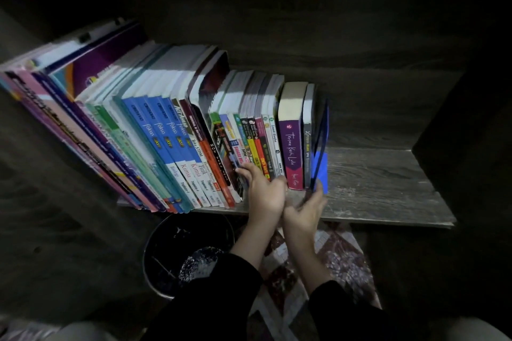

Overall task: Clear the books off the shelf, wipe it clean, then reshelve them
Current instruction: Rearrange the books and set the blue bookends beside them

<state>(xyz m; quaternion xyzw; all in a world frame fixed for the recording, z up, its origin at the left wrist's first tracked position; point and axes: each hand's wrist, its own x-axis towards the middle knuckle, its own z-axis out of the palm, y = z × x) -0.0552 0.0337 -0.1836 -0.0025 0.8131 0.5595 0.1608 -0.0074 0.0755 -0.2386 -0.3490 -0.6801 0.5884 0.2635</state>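
Note:
A long row of books (177, 130) stands on the grey wooden shelf (382, 183), leaning left and filling its left and middle parts. A purple book (291, 147) and a thin dark one stand at the row's right end, with a blue bookend (321, 166) against them. My left hand (264, 191) rests at the foot of the small books' spines, fingers stretched leftward against them. My right hand (306, 209), slightly blurred, pinches the lower front edge of the blue bookend with its thumb up on the blue face. Both wrists nearly touch.
The shelf's right part is bare wood, bounded by a dark side wall (457, 133). Below the shelf's front edge stands a black waste bin (166, 263) lined with a bag. A patterned floor mat (338, 260) lies under my arms.

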